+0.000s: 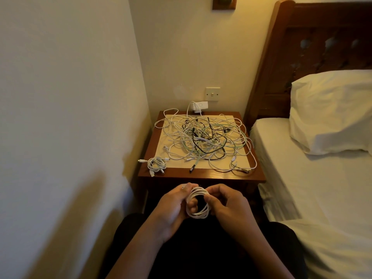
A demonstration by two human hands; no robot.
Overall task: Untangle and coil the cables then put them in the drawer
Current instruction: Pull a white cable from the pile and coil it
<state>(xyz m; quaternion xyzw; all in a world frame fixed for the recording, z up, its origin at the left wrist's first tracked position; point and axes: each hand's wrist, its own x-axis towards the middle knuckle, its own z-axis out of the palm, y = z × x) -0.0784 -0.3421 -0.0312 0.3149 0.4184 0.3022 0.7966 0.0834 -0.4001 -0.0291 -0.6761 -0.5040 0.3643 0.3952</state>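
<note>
A bed [326, 208] fills the right side, with a white pillow [330, 113] at its head. Between bed and wall stands a wooden table [201, 175] topped by a cream mat [161, 155]. A tangle [207, 137] of white, pale green and black cables sprawls over most of the mat, some loops spilling past its right edge. Below the table's front edge both hands meet over the person's lap. The left hand [171, 210] has its fingers curled through a white coil [199, 192] and grips it, while the right hand [229, 208] pinches the coil's right side between thumb and bent fingers. A smaller coiled bundle [157, 164] lies on the table's front left corner, apart from the tangle. At the back, a white charger [198, 106] sits against the wall below a switch [212, 94].
</note>
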